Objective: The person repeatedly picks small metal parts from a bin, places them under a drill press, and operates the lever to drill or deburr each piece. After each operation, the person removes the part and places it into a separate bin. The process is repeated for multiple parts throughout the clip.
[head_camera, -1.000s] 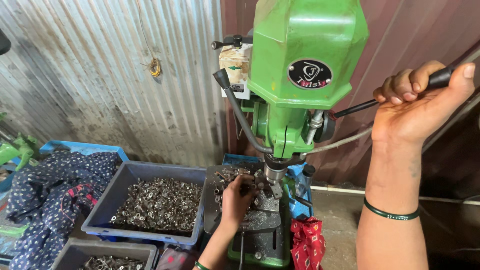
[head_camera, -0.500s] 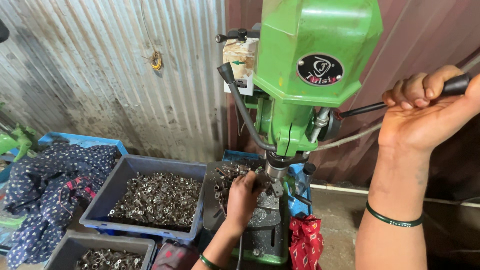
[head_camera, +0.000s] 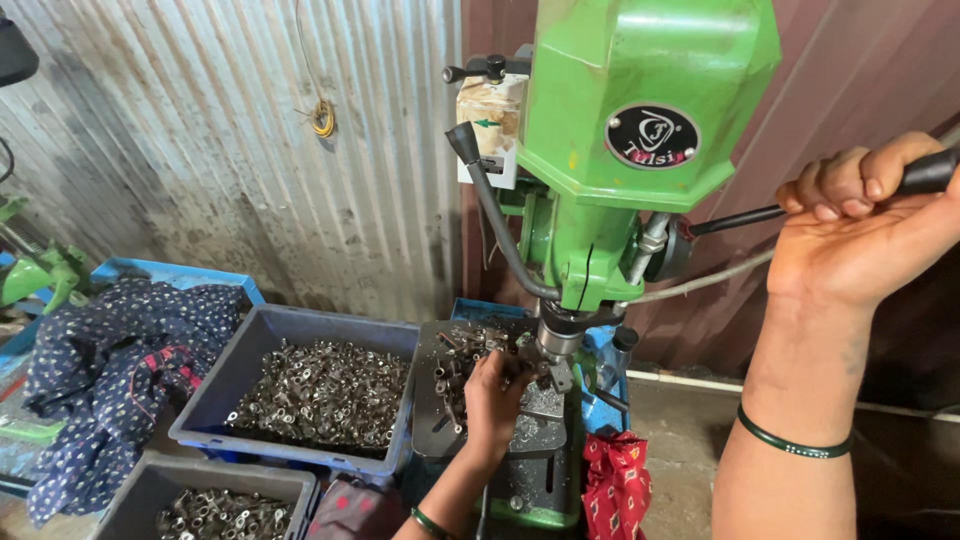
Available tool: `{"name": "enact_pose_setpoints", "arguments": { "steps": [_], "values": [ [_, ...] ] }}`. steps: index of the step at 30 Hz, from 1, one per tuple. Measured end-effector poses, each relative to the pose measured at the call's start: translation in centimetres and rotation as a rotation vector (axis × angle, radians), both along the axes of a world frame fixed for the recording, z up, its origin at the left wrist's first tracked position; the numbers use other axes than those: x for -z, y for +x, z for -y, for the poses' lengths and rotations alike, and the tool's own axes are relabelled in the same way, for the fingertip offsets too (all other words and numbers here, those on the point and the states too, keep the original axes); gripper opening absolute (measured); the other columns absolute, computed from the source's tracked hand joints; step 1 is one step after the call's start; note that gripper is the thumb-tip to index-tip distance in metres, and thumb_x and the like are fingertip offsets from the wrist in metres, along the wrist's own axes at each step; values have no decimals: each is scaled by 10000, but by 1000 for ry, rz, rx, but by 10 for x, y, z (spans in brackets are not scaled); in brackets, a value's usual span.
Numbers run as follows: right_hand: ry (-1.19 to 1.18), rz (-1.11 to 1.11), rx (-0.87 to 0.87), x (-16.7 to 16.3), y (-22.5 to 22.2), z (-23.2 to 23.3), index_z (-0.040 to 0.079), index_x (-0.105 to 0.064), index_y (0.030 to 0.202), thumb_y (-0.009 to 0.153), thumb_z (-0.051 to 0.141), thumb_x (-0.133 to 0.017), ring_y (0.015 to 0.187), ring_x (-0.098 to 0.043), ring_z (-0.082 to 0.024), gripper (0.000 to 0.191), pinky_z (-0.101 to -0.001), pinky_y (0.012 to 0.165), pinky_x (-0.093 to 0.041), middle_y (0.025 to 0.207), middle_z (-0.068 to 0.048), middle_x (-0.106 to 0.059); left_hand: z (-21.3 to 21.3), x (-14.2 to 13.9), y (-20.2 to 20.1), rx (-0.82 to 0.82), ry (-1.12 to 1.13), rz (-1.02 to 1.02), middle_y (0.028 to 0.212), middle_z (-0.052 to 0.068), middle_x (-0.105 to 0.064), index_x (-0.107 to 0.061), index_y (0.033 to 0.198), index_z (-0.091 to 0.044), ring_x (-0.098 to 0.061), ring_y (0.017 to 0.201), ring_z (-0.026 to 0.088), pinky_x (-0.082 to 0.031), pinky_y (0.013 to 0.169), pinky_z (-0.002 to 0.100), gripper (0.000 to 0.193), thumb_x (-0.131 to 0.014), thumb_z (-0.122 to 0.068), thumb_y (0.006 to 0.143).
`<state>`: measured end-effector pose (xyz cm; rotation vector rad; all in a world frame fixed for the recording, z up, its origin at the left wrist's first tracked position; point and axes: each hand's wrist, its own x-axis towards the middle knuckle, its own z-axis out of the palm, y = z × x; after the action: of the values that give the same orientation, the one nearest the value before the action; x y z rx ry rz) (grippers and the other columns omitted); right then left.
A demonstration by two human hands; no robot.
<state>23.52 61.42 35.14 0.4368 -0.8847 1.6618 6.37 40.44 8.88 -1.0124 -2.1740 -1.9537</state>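
A green bench drill press (head_camera: 640, 130) stands in front of me. My right hand (head_camera: 860, 230) is shut on the black feed lever handle (head_camera: 925, 172) at the upper right, wrist wearing a green bangle. My left hand (head_camera: 493, 395) rests on the drill table (head_camera: 545, 430) just left of the chuck (head_camera: 557, 340), fingers closed around a small metal part under the spindle. Loose small metal parts (head_camera: 465, 350) lie piled on the table behind that hand.
A grey-blue bin (head_camera: 235, 395) of small metal parts sits left of the drill, a second bin (head_camera: 150, 490) below it. Patterned blue cloth (head_camera: 110, 370) lies at far left, red cloth (head_camera: 615, 480) beside the drill base. Corrugated metal wall (head_camera: 220, 150) behind.
My view has shifted closer and slightly left. My right hand has stayed on the lever, moving a little lower. My left hand stays at the chuck.
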Motion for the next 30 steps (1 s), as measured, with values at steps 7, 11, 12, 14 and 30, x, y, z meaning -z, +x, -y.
{"name": "enact_pose_setpoints", "arguments": {
  "steps": [7, 11, 12, 14, 30],
  "values": [
    [108, 86, 98, 10, 4, -15, 79, -293, 763, 1149, 525, -377, 588, -234, -174, 595, -306, 592, -239, 691, -53, -295, -15, 4, 2, -18, 5, -72, 806, 126, -683, -622, 877, -28, -654, 730, 300, -532, 657, 391, 288, -872, -66, 738],
    [-49, -100, -127, 29, 16, 5, 45, -274, 771, 1183, 561, -329, 557, -244, -200, 663, -361, 617, -275, 636, -86, -278, -17, 2, 0, -23, 57, 53, 859, 94, -697, -632, 894, -46, -682, 758, 295, -555, 700, 402, 316, -886, -122, 721],
    [144, 25, 88, 42, 24, 15, 76, -291, 781, 1146, 587, -366, 578, -251, -188, 633, -340, 647, -287, 645, -64, -291, -16, 0, 0, -57, 30, -39, 877, 96, -705, -639, 895, -51, -662, 819, 319, -527, 757, 429, 327, -889, -118, 697],
    [281, 72, 261, 73, 31, 29, 105, -314, 787, 1096, 622, -409, 587, -253, -167, 609, -306, 643, -297, 631, -38, -306, -14, -3, -2, -136, -21, -220, 912, 102, -721, -652, 898, -61, -623, 940, 366, -470, 871, 483, 352, -897, -111, 650],
    [217, 21, 345, 107, 35, 42, 113, -324, 756, 1051, 643, -419, 571, -298, -166, 613, -326, 645, -345, 562, -16, -319, 17, 2, -30, -242, -49, -191, 1086, 142, -668, -642, 1108, -90, -599, 1032, 384, -470, 892, 479, 221, -704, -167, 910]
  ]
}}
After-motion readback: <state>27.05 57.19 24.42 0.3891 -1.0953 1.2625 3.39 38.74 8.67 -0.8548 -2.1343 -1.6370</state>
